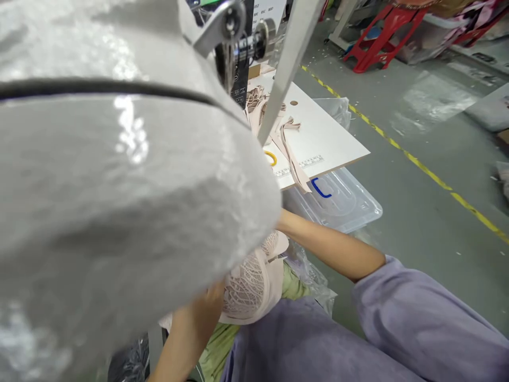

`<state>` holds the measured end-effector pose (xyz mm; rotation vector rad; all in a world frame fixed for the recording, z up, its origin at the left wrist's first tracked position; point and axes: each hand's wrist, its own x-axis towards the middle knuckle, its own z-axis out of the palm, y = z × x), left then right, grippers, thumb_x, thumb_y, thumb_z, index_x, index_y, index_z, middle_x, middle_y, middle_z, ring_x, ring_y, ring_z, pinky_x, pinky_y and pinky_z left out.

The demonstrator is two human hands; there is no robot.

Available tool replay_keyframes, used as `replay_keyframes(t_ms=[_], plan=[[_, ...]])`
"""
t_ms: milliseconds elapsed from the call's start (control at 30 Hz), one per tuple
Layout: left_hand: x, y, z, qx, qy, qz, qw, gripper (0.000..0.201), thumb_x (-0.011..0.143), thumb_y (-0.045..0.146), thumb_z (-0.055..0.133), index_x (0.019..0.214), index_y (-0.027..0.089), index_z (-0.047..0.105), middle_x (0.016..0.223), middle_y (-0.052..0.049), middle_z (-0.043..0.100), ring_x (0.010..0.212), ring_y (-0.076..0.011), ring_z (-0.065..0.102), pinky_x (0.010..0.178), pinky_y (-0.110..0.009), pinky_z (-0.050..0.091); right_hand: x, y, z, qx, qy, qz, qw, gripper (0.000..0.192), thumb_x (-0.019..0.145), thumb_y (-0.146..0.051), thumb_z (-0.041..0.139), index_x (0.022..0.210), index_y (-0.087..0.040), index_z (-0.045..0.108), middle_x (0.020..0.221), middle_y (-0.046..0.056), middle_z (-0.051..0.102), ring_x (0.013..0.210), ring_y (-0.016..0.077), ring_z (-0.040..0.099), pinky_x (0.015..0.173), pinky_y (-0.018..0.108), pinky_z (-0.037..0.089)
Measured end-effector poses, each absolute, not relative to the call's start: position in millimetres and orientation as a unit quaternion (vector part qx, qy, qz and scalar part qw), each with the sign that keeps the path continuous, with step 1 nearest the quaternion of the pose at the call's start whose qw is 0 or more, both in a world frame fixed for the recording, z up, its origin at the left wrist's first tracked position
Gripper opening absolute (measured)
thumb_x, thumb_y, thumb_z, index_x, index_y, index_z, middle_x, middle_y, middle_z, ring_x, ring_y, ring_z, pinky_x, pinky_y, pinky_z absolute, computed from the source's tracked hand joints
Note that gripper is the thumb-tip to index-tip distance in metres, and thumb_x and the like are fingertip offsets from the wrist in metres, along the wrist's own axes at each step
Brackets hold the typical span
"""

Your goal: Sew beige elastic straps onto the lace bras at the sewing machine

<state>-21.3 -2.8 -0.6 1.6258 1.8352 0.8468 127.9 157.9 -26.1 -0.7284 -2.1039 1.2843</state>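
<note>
A pale pink lace bra [248,286] lies over my lap, its cup facing up and its far part hidden. At the near left edge of the cup is my left hand [213,298], touching the bra; its fingers are hidden by the large grey machine housing [159,175]. My right forearm reaches in from the right, and my right hand [283,218] disappears behind the same housing above the bra. Only its wrist side shows, so whatever it holds is hidden.
A white work table [326,138] carries pale pink fabric strips [288,154], a yellow ring [271,157] and a printed ruler scale. Below it sits a clear plastic lid [345,204]. Green cloth [292,284] lies under the bra. A red stool [382,40] stands beyond yellow floor tape [397,148].
</note>
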Motion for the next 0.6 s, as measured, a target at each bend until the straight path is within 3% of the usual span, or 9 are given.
replay_keyframes(t_ms=[100, 300, 467, 600], plan=[[-16, -7, 1, 0.601, 0.695, 0.304, 0.25, 0.03, 0.093, 0.035, 0.057, 0.115, 0.026, 0.075, 0.106, -0.006, 0.078, 0.093, -0.0266, 0.075, 0.071, -0.031, 0.06, 128, 159, -27, -0.271, -0.783, 0.47, 0.302, 0.015, 0.084, -0.021, 0.062, 0.071, -0.016, 0.055, 0.097, 0.005, 0.058, 0.087, 0.0168, 0.054, 0.079, 0.032, 0.045], [-12, -11, -1, 0.615, 0.703, 0.295, 0.202, 0.03, 0.095, 0.034, 0.053, 0.11, 0.022, 0.075, 0.099, -0.006, 0.079, 0.092, -0.0245, 0.075, 0.084, -0.033, 0.057, 124, 158, -36, -0.268, -0.765, 0.465, 0.356, 0.007, 0.083, -0.02, 0.065, 0.086, -0.014, 0.066, 0.103, 0.006, 0.061, 0.085, 0.0159, 0.056, 0.077, 0.029, 0.045], [-15, -13, -3, 0.612, 0.714, 0.289, 0.181, 0.028, 0.095, 0.032, 0.052, 0.107, 0.021, 0.075, 0.089, -0.004, 0.079, 0.074, -0.0203, 0.074, 0.072, -0.029, 0.055, 120, 153, -38, -0.294, -0.765, 0.444, 0.363, 0.01, 0.083, -0.023, 0.068, 0.088, -0.015, 0.067, 0.108, 0.006, 0.061, 0.081, 0.0142, 0.056, 0.076, 0.028, 0.044], [-15, -15, -4, 0.608, 0.717, 0.292, 0.179, 0.028, 0.096, 0.033, 0.052, 0.106, 0.021, 0.075, 0.093, -0.005, 0.079, 0.072, -0.0197, 0.073, 0.066, -0.028, 0.054, 118, 153, -40, -0.308, -0.766, 0.435, 0.359, 0.011, 0.082, -0.023, 0.069, 0.091, -0.015, 0.068, 0.11, 0.005, 0.061, 0.077, 0.0124, 0.055, 0.073, 0.027, 0.044]])
